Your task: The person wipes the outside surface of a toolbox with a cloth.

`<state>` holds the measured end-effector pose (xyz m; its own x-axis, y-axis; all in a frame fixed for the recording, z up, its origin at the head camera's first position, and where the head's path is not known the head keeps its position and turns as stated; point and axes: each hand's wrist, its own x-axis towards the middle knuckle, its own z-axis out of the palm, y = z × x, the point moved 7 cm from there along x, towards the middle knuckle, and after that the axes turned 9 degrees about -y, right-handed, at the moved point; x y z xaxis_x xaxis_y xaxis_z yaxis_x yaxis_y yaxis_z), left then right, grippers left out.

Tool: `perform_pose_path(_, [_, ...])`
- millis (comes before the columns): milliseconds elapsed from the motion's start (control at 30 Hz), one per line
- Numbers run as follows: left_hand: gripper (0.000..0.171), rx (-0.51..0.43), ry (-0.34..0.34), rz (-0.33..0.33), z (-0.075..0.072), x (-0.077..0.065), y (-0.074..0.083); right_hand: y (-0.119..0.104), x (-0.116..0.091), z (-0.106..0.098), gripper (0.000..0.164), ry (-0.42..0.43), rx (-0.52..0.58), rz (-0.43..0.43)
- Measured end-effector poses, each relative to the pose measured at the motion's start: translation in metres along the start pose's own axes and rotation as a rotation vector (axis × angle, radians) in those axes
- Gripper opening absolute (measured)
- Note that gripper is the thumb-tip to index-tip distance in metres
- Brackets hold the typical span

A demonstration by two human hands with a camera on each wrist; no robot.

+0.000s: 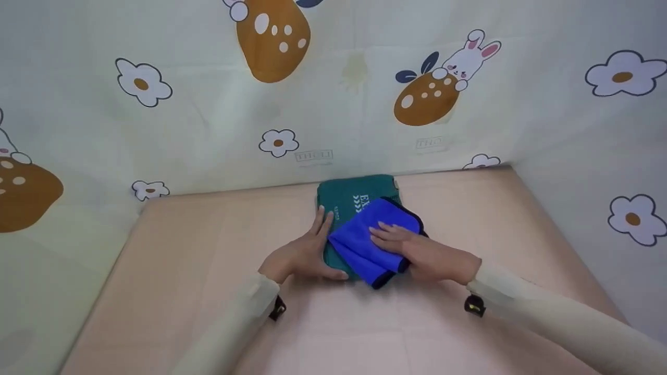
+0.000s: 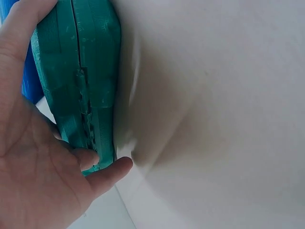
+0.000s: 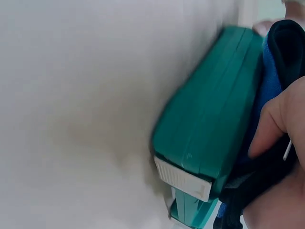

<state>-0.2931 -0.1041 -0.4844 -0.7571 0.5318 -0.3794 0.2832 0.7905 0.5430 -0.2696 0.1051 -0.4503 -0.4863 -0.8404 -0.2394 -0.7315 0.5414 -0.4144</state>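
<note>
A green hard case (image 1: 338,192) with white lettering lies on the table near the back wall. My left hand (image 1: 307,255) holds its left side, the thumb at the near edge and the fingers spread along the side. The case's seam and hinge (image 2: 86,105) show in the left wrist view. A folded blue cloth (image 1: 359,239) with black edging lies over the right part of the case. My right hand (image 1: 417,250) holds this cloth against the top, its fingers laid across it. In the right wrist view the thumb (image 3: 269,126) presses into the cloth, beside the case's pale latch (image 3: 183,179).
The table (image 1: 208,312) has a pale pinkish cover. A light wall sheet (image 1: 198,120) printed with rabbits, flowers and brown fruit rises directly behind the case and along both sides. Dark bands (image 1: 474,305) sit at both wrists.
</note>
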Motion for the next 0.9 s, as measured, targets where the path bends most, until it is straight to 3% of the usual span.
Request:
perform_pose_path(400, [0.143, 0.0, 0.015, 0.021, 0.0, 0.002, 0.0, -0.007, -0.031, 0.016, 0.094, -0.039, 0.075, -0.04])
perform_pose_path(633, [0.142, -0.03, -0.001, 0.013, -0.003, 0.0, 0.0, 0.012, -0.032, 0.009, 0.097, -0.009, 0.118, -0.061])
perform_pose_path(900, [0.141, -0.031, -0.013, 0.01, -0.002, 0.001, -0.002, 0.052, -0.037, -0.006, 0.096, 0.079, 0.22, 0.025])
